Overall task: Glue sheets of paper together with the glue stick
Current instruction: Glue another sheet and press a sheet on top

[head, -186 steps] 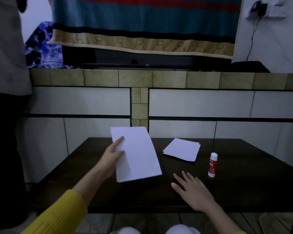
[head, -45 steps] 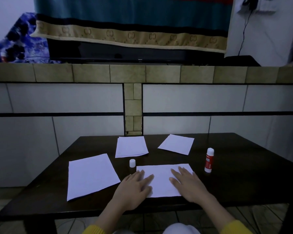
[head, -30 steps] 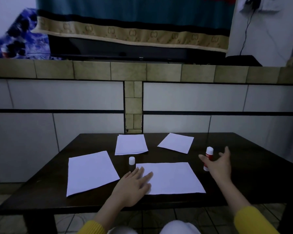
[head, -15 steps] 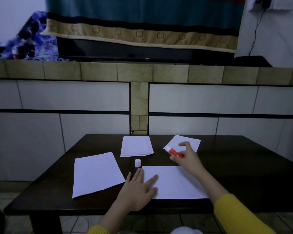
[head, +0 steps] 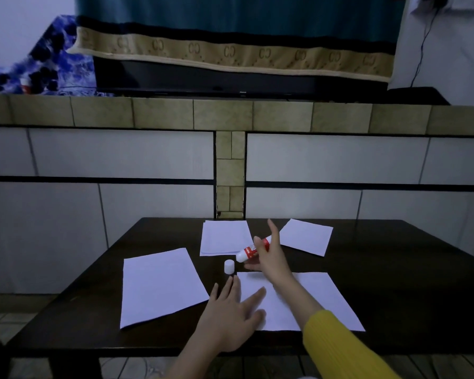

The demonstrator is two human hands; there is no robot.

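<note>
I see my right hand [head: 268, 258] gripping the tilted glue stick [head: 251, 250] above the table [head: 394, 269], my left hand [head: 230, 310] pressing flat, fingers straight, on the near sheet [head: 326, 296]

On the tabletop [head: 394, 269] four sheets lie: one at left [head: 159, 285], one nearest [head: 326, 299], two behind [head: 222, 239] [head: 307, 236]. A cap [head: 229, 266] stands between them, the glue stick [head: 251, 250] just right of it.
</note>
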